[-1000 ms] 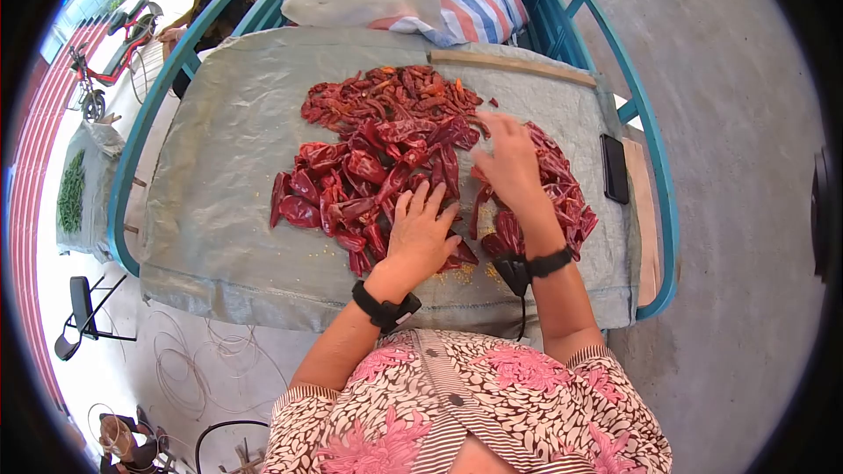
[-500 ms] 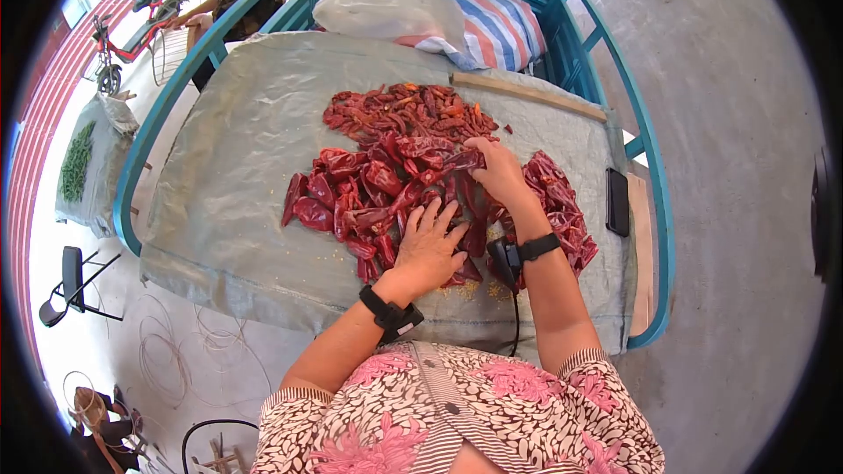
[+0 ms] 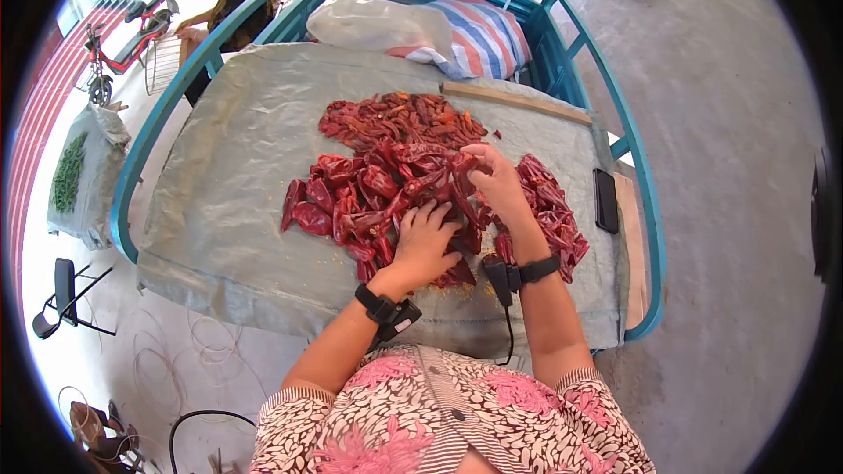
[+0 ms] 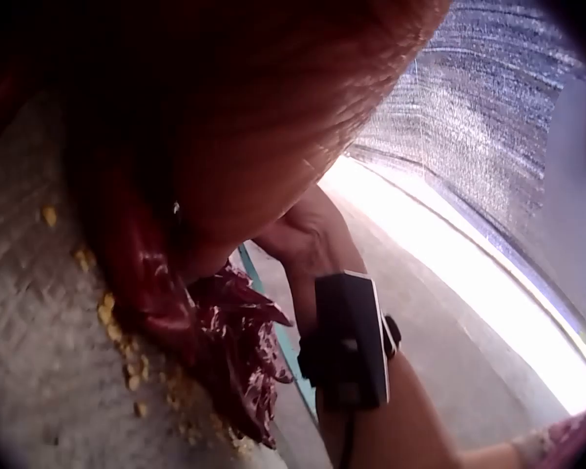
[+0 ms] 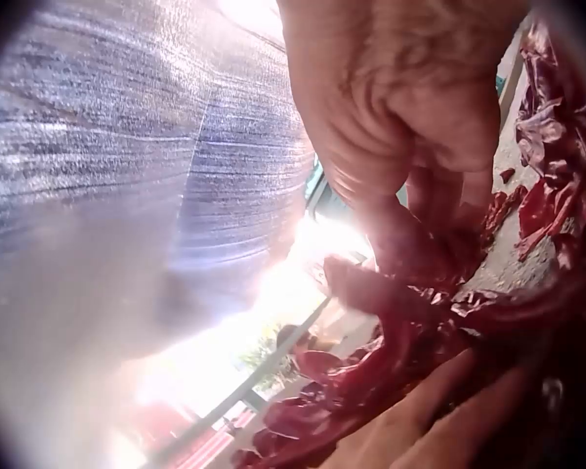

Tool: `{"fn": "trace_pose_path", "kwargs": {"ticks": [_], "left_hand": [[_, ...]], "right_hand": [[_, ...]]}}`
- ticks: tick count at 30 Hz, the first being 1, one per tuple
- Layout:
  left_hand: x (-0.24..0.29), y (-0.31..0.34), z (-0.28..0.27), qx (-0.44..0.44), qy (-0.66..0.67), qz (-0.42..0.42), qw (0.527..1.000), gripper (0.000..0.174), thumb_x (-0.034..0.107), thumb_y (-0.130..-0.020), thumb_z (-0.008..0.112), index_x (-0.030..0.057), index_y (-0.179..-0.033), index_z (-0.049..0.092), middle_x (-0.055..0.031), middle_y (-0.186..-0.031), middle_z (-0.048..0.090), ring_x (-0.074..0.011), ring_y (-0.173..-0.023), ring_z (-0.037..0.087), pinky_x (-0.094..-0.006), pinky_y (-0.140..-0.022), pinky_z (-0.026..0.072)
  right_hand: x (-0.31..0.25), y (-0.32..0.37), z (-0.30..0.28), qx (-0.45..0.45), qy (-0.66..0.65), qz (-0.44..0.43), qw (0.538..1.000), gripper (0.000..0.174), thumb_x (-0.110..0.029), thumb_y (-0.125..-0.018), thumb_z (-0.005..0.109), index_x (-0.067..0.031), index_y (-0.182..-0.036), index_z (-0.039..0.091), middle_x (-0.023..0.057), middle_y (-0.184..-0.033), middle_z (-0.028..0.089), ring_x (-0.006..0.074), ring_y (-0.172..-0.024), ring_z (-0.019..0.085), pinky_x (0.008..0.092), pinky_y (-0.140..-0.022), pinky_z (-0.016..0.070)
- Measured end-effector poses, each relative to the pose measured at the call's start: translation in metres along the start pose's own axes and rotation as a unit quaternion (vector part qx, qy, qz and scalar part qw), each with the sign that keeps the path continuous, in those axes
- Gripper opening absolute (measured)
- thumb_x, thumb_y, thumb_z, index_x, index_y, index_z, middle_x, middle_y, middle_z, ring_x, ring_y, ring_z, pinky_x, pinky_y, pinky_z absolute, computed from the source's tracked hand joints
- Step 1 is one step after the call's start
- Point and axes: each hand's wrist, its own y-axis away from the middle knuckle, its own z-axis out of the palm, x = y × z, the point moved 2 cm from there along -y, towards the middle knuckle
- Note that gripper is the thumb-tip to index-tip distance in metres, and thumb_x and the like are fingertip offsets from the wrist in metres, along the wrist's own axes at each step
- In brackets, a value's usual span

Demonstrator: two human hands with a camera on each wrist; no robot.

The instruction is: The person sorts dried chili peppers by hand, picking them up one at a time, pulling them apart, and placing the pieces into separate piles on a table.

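A heap of large dark red dried peppers [image 3: 342, 202] lies mid-cloth. On its near right part rests the left hand [image 3: 423, 244], fingers spread and fairly straight. The right hand [image 3: 499, 183] pinches a long red pepper [image 3: 463, 177] at the heap's right edge; in the right wrist view the right hand [image 5: 400, 127] has its fingers curled down over a pepper. Behind lies a pile of smaller, wrinkled red peppers [image 3: 395, 118]. To the right is another pile of large peppers [image 3: 553, 211]. The left wrist view shows peppers [image 4: 244, 342] beside yellow seeds [image 4: 127, 362].
The grey cloth [image 3: 219, 175] covers a surface inside a teal metal frame [image 3: 645, 202]. A phone [image 3: 605, 200] and a wooden strip [image 3: 518, 103] lie at the right. Sacks [image 3: 483, 35] stand at the back. Another person [image 3: 237, 0] is at the far left.
The right hand came down from beyond the right side of the heap, took hold of a pepper and drew it slightly nearer. The left hand stays on the heap.
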Motion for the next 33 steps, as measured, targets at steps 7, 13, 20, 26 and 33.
{"fn": "trace_pose_path", "kwargs": {"ticks": [7,13,20,26,33], "left_hand": [[0.007,-0.013,-0.033,0.125,0.427,-0.150,0.883,0.047,0.018,-0.098,0.072,0.0024,-0.139,0.055,-0.0153,-0.123,0.068,-0.0186,-0.101,0.069,-0.0334,-0.089,0.0562],[0.004,-0.018,-0.035,0.120,0.486,-0.140,0.854,0.040,0.018,-0.103,0.068,0.0019,-0.138,0.058,-0.0072,-0.107,0.069,-0.0078,-0.078,0.061,-0.0234,-0.065,0.0531],[0.001,-0.016,-0.048,0.110,0.442,-0.180,0.872,0.021,0.019,-0.107,0.062,0.0043,-0.121,0.066,-0.0010,-0.095,0.070,-0.0045,-0.072,0.058,-0.0218,-0.059,0.0492],[0.007,-0.023,-0.035,0.120,0.422,-0.049,0.897,0.032,0.014,-0.108,0.057,0.0031,-0.138,0.057,-0.0056,-0.110,0.069,-0.0114,-0.097,0.063,-0.0270,-0.084,0.0533],[0.007,-0.021,-0.044,0.143,0.389,-0.056,0.908,0.038,0.001,-0.104,0.056,0.0051,-0.142,0.055,-0.0071,-0.122,0.065,-0.0122,-0.101,0.063,-0.0266,-0.088,0.0531]], "right_hand": [[-0.021,0.049,0.018,0.003,-0.115,0.005,0.993,0.042,0.001,-0.094,0.058,-0.0035,-0.136,0.060,0.0029,-0.115,0.067,0.0087,-0.098,0.061,0.0237,-0.084,0.0497],[-0.016,0.074,0.030,-0.011,-0.162,0.019,0.987,0.040,0.002,-0.098,0.060,-0.0031,-0.138,0.058,0.0052,-0.120,0.070,0.0111,-0.108,0.064,0.0275,-0.096,0.0507],[-0.026,0.079,0.000,0.207,0.049,-0.024,0.977,0.035,0.002,-0.093,0.064,-0.0047,-0.128,0.064,0.0098,-0.114,0.073,0.0180,-0.101,0.069,0.0310,-0.090,0.0537],[-0.038,0.099,0.019,0.118,0.150,-0.034,0.981,0.043,-0.010,-0.089,0.075,-0.0051,-0.131,0.065,0.0147,-0.113,0.072,0.0280,-0.107,0.067,0.0396,-0.098,0.0501],[-0.029,0.099,-0.011,0.158,0.294,-0.030,0.942,0.039,-0.003,-0.085,0.075,-0.0062,-0.123,0.069,0.0138,-0.108,0.074,0.0301,-0.094,0.071,0.0417,-0.084,0.0547]]}}
